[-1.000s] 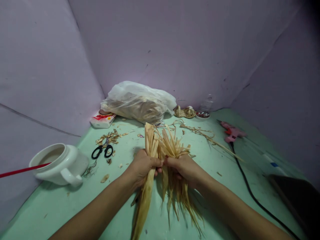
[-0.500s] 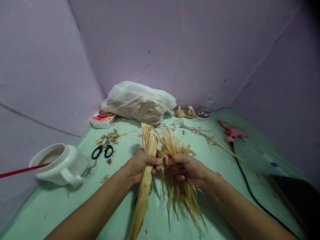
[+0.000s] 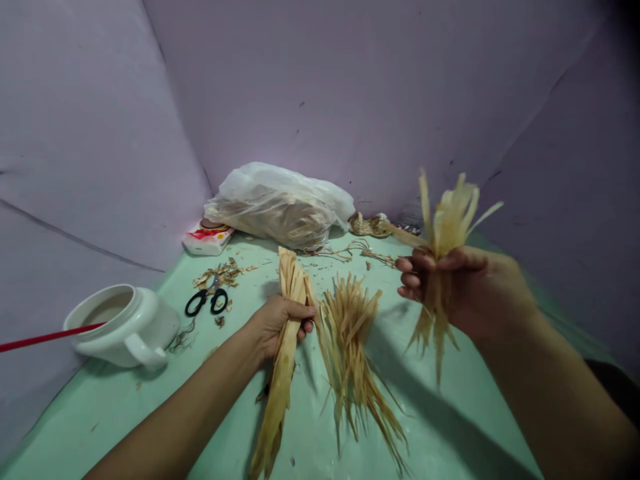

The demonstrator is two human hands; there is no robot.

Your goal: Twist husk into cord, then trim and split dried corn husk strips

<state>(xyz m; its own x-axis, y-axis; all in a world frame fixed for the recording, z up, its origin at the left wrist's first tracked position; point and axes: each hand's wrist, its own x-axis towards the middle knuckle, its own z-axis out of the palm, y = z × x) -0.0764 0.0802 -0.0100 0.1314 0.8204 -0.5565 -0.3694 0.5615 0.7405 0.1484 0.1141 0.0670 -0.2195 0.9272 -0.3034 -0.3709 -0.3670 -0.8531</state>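
My left hand (image 3: pixel 277 319) is closed around a long dried corn husk (image 3: pixel 281 373) that lies lengthwise on the green table (image 3: pixel 125 407). Just right of it a pile of thin husk strips (image 3: pixel 353 347) rests loose on the table. My right hand (image 3: pixel 465 290) is raised above the table on the right, closed on a small bunch of husk strips (image 3: pixel 445 227) whose ends fan out above and below the fist.
A white pot (image 3: pixel 120 325) with a red stick (image 3: pixel 45 337) stands at left. Black scissors (image 3: pixel 205 301) lie among husk scraps. A plastic bag of husks (image 3: pixel 280 207), a red-white packet (image 3: pixel 207 238) and a woven piece (image 3: pixel 370 225) sit by the purple back wall.
My right hand has lifted up and to the right with a small bunch of strips, leaving the rest on the table. My left hand keeps its hold on the long husk.
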